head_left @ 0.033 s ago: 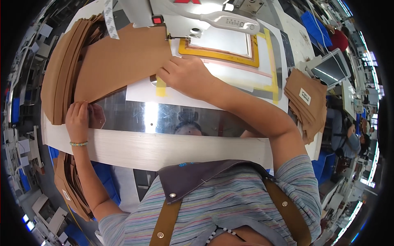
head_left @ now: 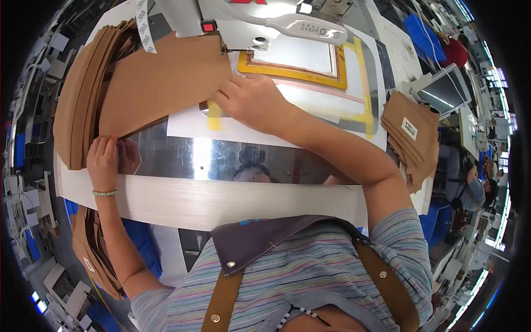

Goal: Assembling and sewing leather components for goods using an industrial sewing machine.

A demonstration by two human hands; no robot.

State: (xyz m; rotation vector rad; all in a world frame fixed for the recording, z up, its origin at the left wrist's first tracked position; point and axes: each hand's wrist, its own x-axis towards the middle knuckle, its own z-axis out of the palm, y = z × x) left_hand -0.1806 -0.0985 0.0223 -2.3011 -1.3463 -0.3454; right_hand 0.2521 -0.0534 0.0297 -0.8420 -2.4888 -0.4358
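A flat brown piece (head_left: pixel 160 77) lies diagonally under the grey-white sewing machine head (head_left: pixel 238 27), partly over a white sheet (head_left: pixel 188 127). My left hand (head_left: pixel 102 155) pinches its lower left corner at the edge of the steel plate (head_left: pixel 171 155). My right hand (head_left: pixel 246 99) has its curled fingers on the piece's right edge, gripping it; the thumb is partly hidden. Just beyond my right hand lies a yellow rectangular frame (head_left: pixel 293 80) with a clear middle. A thick stack of similar brown pieces (head_left: pixel 74 99) stands along the left of the piece I hold.
Labelled brown pieces (head_left: pixel 404 152) are piled at the right, below a small screen (head_left: pixel 440 91) and blue bin (head_left: pixel 420 36). More brown pieces (head_left: pixel 88 243) hang below the table's pale front edge (head_left: pixel 238 202). Another person (head_left: pixel 467 188) is at the far right.
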